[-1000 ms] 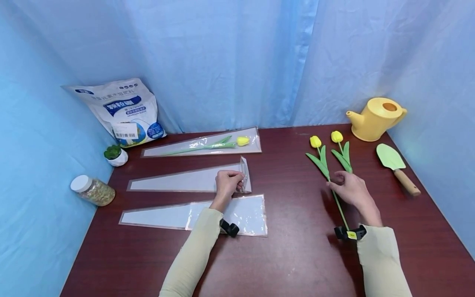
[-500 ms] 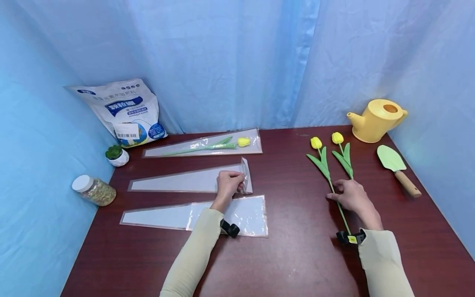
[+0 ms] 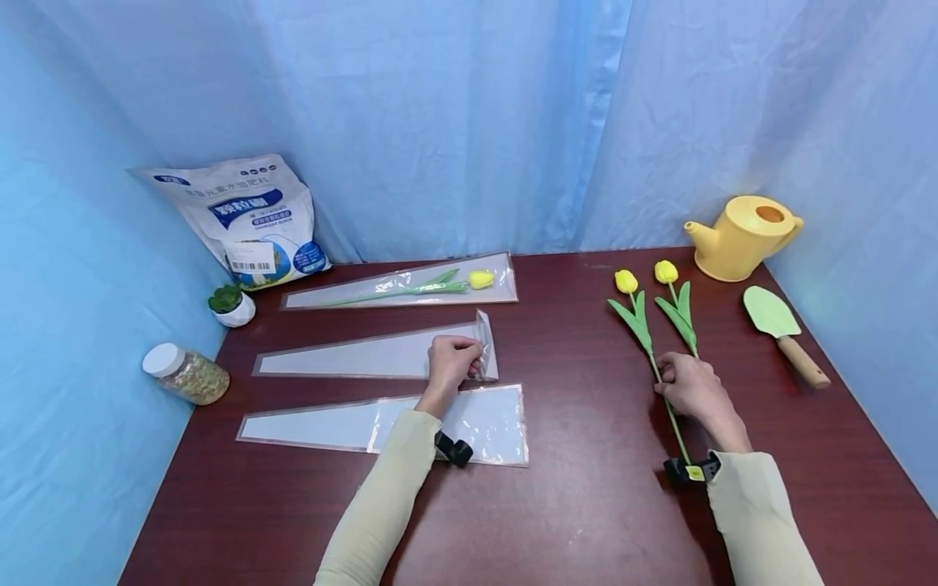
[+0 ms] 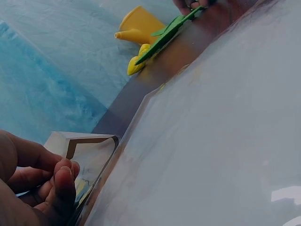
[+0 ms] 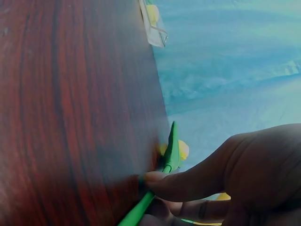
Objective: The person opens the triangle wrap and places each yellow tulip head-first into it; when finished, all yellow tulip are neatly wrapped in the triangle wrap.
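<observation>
On the middle flower sleeve (image 3: pixel 359 356), my left hand (image 3: pixel 452 360) pinches the clear film at the wide end, lifted so that the mouth stands up. The left wrist view shows the thumb and fingertips together at that edge, the left hand (image 4: pixel 40 183) beside the gap. My right hand (image 3: pixel 694 391) pinches the green stem of a yellow tulip (image 3: pixel 640 325), thumb on one side and fingers on the other. A second tulip (image 3: pixel 681 317) lies just right of it, its lower stem hidden by the hand. In the right wrist view, the held stem (image 5: pixel 140 207) passes under the thumb.
Behind lies a sleeve (image 3: pixel 308 301) with a tulip inside; nearer, another flat sleeve (image 3: pixel 315 427) lies under my left forearm. A watering can (image 3: pixel 736 240) and trowel (image 3: pixel 791 342) are at right. A bag (image 3: pixel 249 220), small potted plant (image 3: pixel 233 308) and jar (image 3: pixel 192 378) stand left.
The right thumb and fingers have come together on the left tulip's stem, and that tulip has shifted slightly. The left hand keeps its pinch on the sleeve's film in the same place.
</observation>
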Demonstrator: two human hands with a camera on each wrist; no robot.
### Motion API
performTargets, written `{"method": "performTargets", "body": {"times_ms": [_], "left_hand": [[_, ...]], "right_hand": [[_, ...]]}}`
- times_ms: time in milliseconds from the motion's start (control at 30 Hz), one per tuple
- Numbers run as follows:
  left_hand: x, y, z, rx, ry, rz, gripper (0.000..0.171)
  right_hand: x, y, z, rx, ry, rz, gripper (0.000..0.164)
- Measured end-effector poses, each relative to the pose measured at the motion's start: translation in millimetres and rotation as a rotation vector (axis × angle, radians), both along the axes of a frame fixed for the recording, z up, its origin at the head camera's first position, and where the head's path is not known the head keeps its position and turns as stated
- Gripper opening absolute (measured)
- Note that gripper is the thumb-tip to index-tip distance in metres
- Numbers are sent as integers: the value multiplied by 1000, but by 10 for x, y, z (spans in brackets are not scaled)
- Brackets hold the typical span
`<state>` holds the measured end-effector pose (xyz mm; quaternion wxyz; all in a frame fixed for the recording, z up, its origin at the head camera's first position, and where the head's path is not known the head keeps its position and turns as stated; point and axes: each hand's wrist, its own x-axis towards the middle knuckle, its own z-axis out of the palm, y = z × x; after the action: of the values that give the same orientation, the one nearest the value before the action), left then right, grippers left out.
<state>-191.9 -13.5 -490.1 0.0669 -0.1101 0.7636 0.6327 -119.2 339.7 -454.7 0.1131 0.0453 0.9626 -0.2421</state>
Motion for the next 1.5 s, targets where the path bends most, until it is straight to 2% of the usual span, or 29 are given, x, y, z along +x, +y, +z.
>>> {"method": "performTargets", "body": {"times_ms": [200, 333, 700, 967, 1100, 1500], "left_hand": [[-3, -3, 11, 8, -9, 2, 15], [-2, -4, 7, 14, -1, 1, 15], [-4, -4, 2, 0, 12, -5, 13], [2, -4, 10, 27, 12, -3, 15], [1, -3, 13, 27, 6, -2, 15], [11, -5, 18, 1, 18, -8, 13]], "right_hand": [[3, 28, -5, -145, -15, -25, 33], [-2, 48, -15, -262, -58, -47, 36], [-29, 51, -106, -725, -148, -93, 55], [-9, -32, -141, -1126, -129, -57, 28], [-12, -97, -152, -1224, -114, -43, 27], [-38, -283, -206, -1440, -59, -107, 27]]}}
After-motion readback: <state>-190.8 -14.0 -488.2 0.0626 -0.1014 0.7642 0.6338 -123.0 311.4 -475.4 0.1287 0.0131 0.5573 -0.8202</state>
